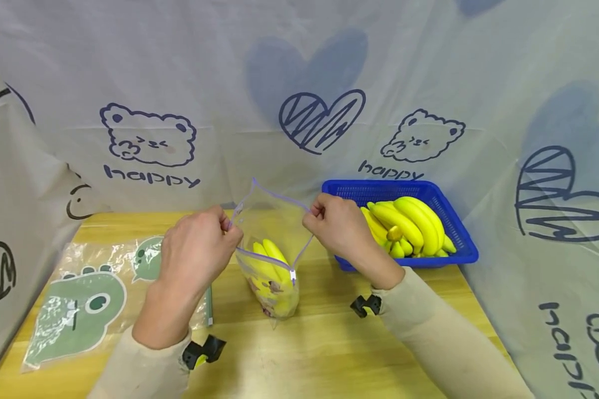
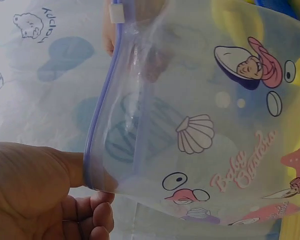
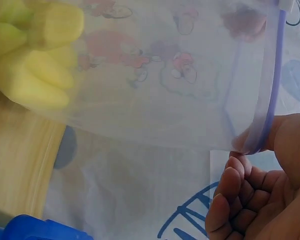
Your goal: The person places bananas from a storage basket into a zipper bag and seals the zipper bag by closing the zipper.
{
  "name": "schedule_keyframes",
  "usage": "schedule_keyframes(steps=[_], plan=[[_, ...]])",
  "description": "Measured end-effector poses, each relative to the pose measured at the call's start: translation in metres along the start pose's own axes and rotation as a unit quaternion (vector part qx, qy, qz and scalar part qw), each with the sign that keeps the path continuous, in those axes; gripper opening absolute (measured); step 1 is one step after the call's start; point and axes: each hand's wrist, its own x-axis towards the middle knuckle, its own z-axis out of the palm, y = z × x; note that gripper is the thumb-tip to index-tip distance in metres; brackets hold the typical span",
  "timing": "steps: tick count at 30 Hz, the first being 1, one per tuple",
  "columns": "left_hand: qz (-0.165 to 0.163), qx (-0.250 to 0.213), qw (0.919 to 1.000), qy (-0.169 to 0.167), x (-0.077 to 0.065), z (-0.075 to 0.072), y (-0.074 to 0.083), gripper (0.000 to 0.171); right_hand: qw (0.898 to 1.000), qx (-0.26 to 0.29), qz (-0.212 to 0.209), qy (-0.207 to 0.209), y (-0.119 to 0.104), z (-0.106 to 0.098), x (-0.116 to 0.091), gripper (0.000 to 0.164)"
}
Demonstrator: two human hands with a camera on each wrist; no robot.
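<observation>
A clear zipper bag (image 1: 279,221) with purple edging hangs upright between both hands, its mouth spread wide. Yellow bananas (image 1: 267,269) fill its lower part. My left hand (image 1: 194,249) pinches the left side of the rim between thumb and fingers. On the opposite side, my right hand (image 1: 339,224) pinches the rim the same way. Shell and oyster prints cover the bag (image 2: 195,132) in the left wrist view, where a white slider (image 2: 118,13) sits on the purple zip. Through the film in the right wrist view, the bananas (image 3: 40,75) look blurred.
A blue plastic basket (image 1: 464,252) holding more bananas (image 1: 409,224) stands at the back right of the wooden table (image 1: 319,354). Another clear bag with a green dinosaur print (image 1: 80,310) lies flat on the left. Patterned cloth (image 1: 239,83) hangs behind and at the sides.
</observation>
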Motion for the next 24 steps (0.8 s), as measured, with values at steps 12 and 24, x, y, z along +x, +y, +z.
schedule_keyframes(steps=[12,24], plan=[[-0.004,-0.027,0.9996,0.002,0.001,0.001,-0.001,0.014,1.0,0.011,-0.018,0.01,0.004,0.0,0.001,0.013],[-0.005,-0.042,0.9989,-0.018,-0.001,0.006,-0.001,0.014,0.999,0.031,-0.013,0.014,0.011,0.007,-0.003,0.017]])
